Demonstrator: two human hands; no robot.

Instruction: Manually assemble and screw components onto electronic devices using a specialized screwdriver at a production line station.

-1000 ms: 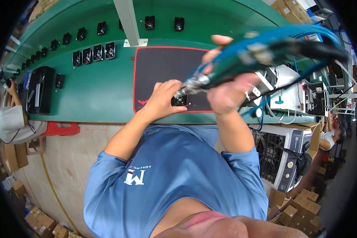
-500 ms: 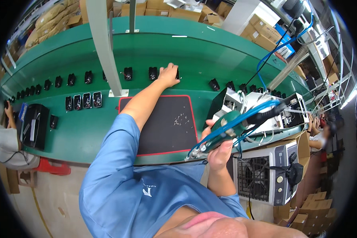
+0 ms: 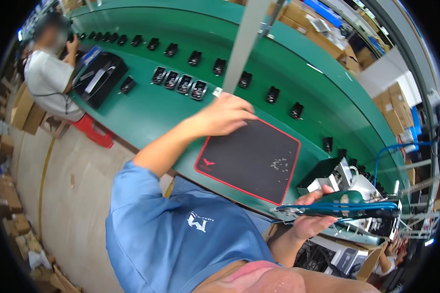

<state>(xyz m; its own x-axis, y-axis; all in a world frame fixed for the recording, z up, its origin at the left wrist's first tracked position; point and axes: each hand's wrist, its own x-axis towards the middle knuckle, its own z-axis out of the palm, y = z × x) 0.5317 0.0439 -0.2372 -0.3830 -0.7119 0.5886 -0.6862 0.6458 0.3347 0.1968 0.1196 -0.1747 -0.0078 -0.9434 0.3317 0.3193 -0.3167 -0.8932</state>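
Note:
My left hand (image 3: 226, 116) hovers over the far left corner of a black mat (image 3: 244, 156) with a red edge. Its fingers are loosely bent, and nothing shows in them. In my right hand (image 3: 312, 215), off the mat's right corner, is a green power screwdriver (image 3: 340, 202) with blue hoses along it. Small pale bits (image 3: 279, 165), too small to name surely, lie scattered on the mat. Just left of the left hand, several black housings (image 3: 184, 84) with clear rims stand side by side. Similar small black housings (image 3: 272, 94) form a long row along the bench's back.
A grey post (image 3: 247, 44) rises from the green bench (image 3: 146, 115) beyond my left hand. White machinery (image 3: 362, 188) with hoses stands at the right. At the far left, a person (image 3: 51, 73) works by a black bin (image 3: 100, 78). A heater-like appliance (image 3: 322, 251) sits below the bench edge.
My left hand has left a black housing in the back row and come back leftward over the mat's corner. My right hand still holds the screwdriver. The view has turned left.

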